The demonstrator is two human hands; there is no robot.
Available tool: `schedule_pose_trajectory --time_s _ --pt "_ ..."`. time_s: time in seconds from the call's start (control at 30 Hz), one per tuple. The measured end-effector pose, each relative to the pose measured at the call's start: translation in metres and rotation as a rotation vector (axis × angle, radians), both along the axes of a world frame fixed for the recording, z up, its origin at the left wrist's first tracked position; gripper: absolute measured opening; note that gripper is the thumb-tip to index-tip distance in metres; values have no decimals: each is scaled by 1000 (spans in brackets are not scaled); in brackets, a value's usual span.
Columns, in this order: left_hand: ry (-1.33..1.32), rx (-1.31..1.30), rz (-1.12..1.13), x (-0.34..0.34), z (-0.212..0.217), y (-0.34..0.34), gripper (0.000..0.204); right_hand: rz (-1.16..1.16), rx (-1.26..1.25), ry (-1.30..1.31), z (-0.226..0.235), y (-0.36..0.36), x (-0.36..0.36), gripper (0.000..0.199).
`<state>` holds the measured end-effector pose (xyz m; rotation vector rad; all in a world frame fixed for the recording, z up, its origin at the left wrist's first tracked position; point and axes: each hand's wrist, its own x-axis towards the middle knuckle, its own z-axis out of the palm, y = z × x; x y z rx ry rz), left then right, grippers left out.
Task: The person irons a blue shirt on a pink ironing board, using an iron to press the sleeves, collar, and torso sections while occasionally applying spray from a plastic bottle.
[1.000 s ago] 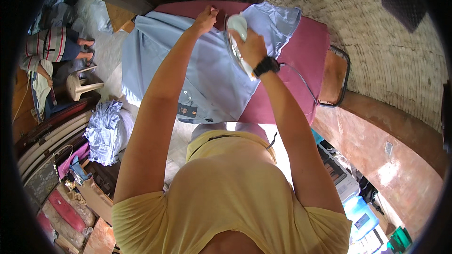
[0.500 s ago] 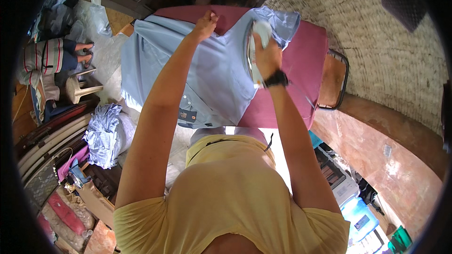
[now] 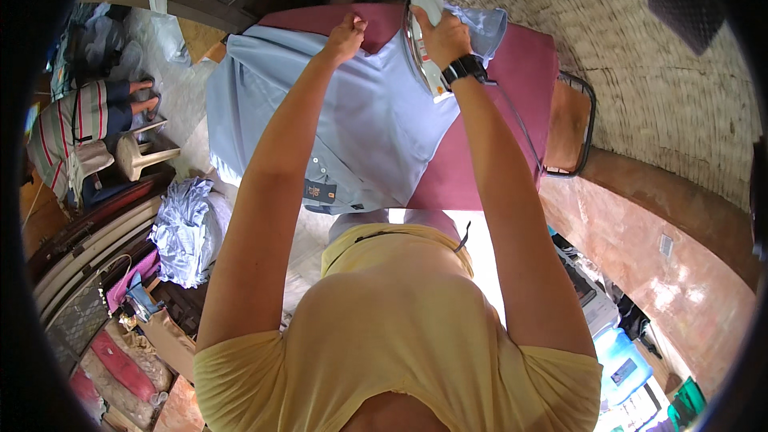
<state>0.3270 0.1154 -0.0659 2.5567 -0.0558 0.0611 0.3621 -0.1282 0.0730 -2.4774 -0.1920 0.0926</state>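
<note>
Fingers of right hand [image 3: 438, 32] clenched round iron [image 3: 424, 40], left hand [image 3: 346, 34] pinching blue shirt [image 3: 352, 128] on maroon board [image 3: 512, 104].

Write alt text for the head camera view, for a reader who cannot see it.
Seen from above, a person in a yellow top irons a light blue shirt spread on a maroon ironing board: the right hand holds a white iron near the far edge while the left hand pins the cloth. A pile of crumpled clothes lies to the left.

My right hand [image 3: 445, 32] covering the iron [image 3: 424, 48] handle, soleplate unseen from here, my torso hiding the board's [image 3: 512, 104] near end, shirt [image 3: 360, 120] label too small to read
</note>
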Motion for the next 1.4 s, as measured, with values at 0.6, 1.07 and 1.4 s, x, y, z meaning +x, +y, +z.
schedule_pose_trajectory --time_s 0.6,1.07,1.4 --pt "146 -265 121 -1 27 -24 35 141 192 -109 -7 -44 -52 54" --pt "320 -411 233 1 30 -17 35 209 85 103 -2 -65 -170 52" --pt "258 -250 131 2 31 -17 35 56 18 118 0 -5 -100 61"
